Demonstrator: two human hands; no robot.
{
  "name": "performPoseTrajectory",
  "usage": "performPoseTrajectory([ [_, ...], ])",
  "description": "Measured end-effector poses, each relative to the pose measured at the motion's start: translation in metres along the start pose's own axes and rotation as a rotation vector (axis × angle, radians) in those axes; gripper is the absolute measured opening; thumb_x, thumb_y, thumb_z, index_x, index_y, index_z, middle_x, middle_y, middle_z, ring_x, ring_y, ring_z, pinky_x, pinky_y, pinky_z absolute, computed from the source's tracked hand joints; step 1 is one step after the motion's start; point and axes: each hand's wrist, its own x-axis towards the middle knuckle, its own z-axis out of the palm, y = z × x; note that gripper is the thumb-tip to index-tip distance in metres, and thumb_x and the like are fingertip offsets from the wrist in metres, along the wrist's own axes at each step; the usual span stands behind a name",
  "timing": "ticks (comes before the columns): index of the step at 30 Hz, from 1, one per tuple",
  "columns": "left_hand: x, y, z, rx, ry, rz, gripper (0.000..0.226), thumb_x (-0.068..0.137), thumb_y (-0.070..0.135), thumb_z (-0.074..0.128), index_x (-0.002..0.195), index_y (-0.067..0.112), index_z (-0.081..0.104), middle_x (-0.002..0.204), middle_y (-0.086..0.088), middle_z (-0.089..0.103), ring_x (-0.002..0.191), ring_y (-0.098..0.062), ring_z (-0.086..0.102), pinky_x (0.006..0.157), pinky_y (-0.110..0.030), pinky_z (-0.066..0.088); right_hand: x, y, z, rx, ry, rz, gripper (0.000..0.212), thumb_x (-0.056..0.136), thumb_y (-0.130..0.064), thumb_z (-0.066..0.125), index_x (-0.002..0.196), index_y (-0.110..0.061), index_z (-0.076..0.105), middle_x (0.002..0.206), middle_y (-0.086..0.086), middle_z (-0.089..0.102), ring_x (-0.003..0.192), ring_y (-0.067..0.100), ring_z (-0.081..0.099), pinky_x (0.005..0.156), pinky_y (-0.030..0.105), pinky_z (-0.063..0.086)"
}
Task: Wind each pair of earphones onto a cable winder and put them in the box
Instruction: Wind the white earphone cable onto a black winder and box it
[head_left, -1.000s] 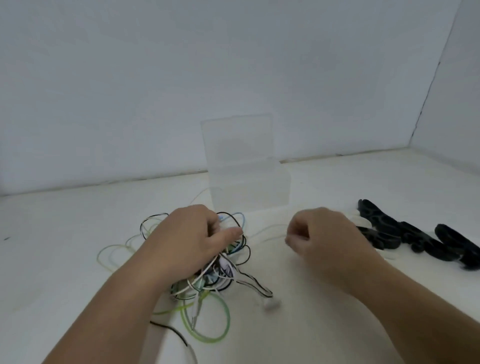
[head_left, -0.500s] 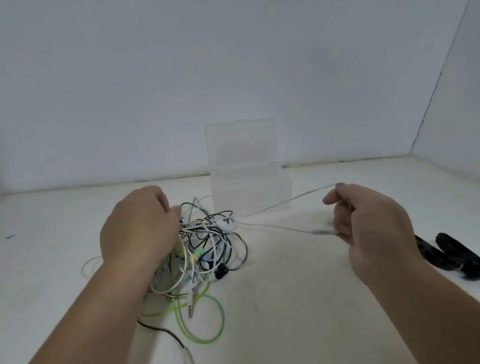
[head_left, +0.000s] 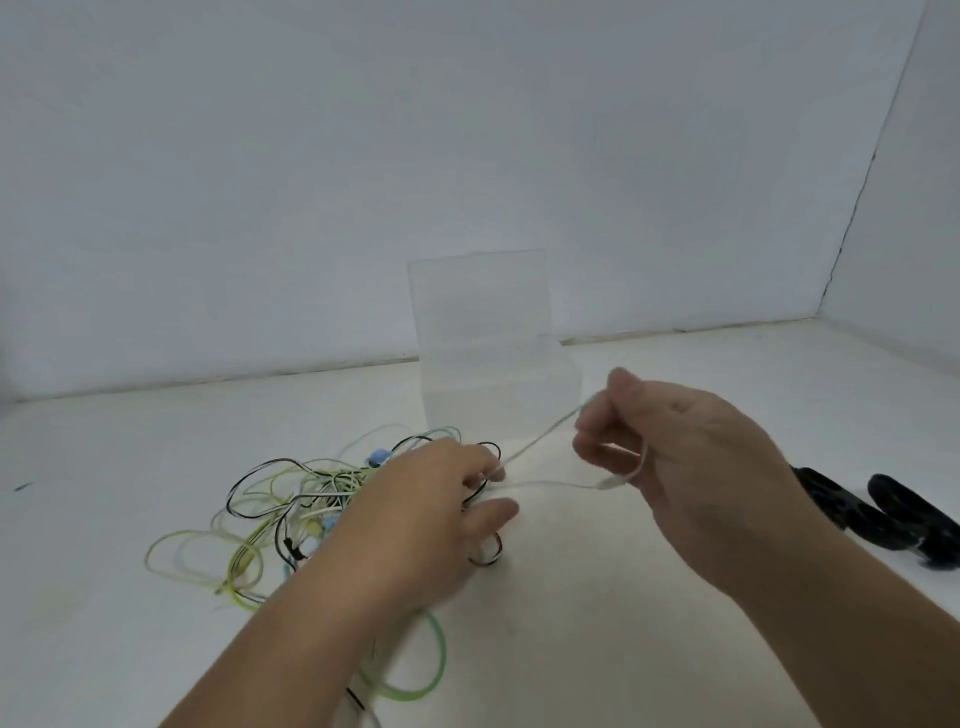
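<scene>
A tangle of earphone cables (head_left: 291, 512), black, white, green and blue, lies on the white table left of centre. My left hand (head_left: 431, 512) rests on top of the tangle with its fingers curled into the cables at its right edge. My right hand (head_left: 670, 457) pinches a white earphone cable (head_left: 545, 436) that runs taut from the tangle up to its fingers, and a second strand loops below. A clear plastic box (head_left: 498, 389) with its lid up stands behind the tangle. Black cable winders (head_left: 893, 519) lie at the right, partly hidden by my right arm.
The white table (head_left: 597, 597) meets grey-white walls at the back and at the right. A green cable loop (head_left: 415, 670) lies near the front beside my left forearm.
My left hand has moved right over the tangle. My right hand has drawn closer to the box with the white cable, and the tangle has shifted and spread to the left.
</scene>
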Motion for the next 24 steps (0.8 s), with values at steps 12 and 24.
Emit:
performPoseTrajectory([
  [12,0.005,-0.011,-0.019,-0.219,0.522,-0.111,0.015,0.088,0.028,0.069,0.075,0.035,0.071,0.095,0.018,0.061,0.095,-0.012,0.059,0.085,-0.039,0.047,0.003,-0.014,-0.011,0.388,0.151,0.072,0.039,0.09,-0.027,0.055,0.054,-0.012,0.048,0.065,0.006,0.056,0.053,0.018,0.052,0.06,0.031,0.036],
  [24,-0.002,0.0,-0.036,-0.741,0.68,-0.114,0.027,0.097,0.02,0.06,0.073,0.017,0.072,0.071,0.011,0.073,0.066,0.007,0.063,0.059,-0.003,0.04,-0.007,-0.001,-0.008,-1.216,-0.131,0.221,0.031,0.074,-0.055,0.077,0.07,-0.026,0.066,0.059,-0.012,0.062,0.054,0.0,0.058,0.054,0.019,0.043],
])
